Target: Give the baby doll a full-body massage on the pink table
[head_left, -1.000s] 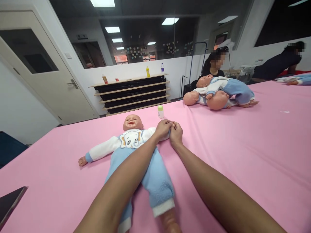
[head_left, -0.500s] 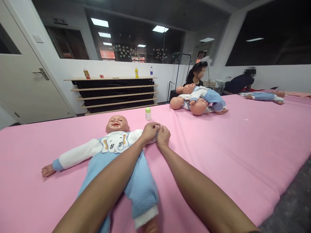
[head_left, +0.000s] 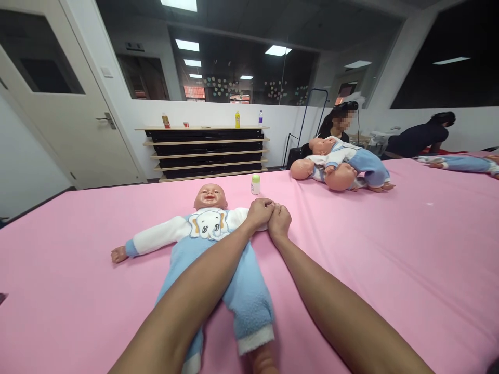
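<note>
A baby doll [head_left: 210,248] in a blue and white suit with an elephant on the chest lies face up on the pink sheet [head_left: 351,249]. One of its sleeved arms stretches out to the left. The other arm reaches right, to where both my hands meet. My left hand [head_left: 260,214] is closed around the end of that arm, at the cuff. Pressed up against it, my right hand [head_left: 279,222] is closed on the same arm's end. My fingers hide the doll's hand. A small white bottle with a green cap [head_left: 255,185] stands just beyond my hands.
Several similar dolls [head_left: 343,166] lie piled at the back right, with another doll [head_left: 463,164] farther right. Two people [head_left: 421,136] are beyond the sheet. Behind it, a stacked shelf [head_left: 206,153] carries bottles. A door [head_left: 74,119] is at left.
The view has swung left, so everything sits farther right in the picture. My hands stay together at the end of the doll's arm.
</note>
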Motion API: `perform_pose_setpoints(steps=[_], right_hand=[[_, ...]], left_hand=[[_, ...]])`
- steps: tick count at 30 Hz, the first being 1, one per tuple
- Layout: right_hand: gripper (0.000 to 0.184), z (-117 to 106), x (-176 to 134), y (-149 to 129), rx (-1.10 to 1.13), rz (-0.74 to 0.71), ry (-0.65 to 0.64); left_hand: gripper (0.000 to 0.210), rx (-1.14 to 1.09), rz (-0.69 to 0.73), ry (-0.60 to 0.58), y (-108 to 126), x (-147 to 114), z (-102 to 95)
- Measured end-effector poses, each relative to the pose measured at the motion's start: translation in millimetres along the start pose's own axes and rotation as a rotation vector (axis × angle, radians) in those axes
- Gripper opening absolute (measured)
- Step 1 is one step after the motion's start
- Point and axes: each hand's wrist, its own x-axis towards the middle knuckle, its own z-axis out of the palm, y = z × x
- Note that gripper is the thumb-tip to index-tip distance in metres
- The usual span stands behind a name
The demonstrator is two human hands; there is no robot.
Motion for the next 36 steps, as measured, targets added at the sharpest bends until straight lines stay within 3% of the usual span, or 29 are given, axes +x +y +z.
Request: perform_pose_setpoints(steps=[8, 15, 28, 36], right_hand=[[0.047, 0.2, -2.7, -3.0, 0.007, -0.006, -0.003], [0.03, 1.5, -1.1, -0.5, 0.064, 0.014, -0.035], [0.045, 2.5, 6.3, 10.7, 0.02, 0.067, 0.0], [0.027, 5.6, 2.9, 5.2, 0.158, -0.019, -0.071]], left_hand=[[0.024, 0.006, -0.016, 0.0, -1.9, 1.5, -1.7], [0.033, -0.013, -0.048, 0.016, -5.1, 3.2, -2.1], [0.017, -0.017, -0.099, -0.003, -4.4, 2.4, -0.1], [0.027, 0.004, -0.113, 0.08, -2.0, 4.8, -4.5]])
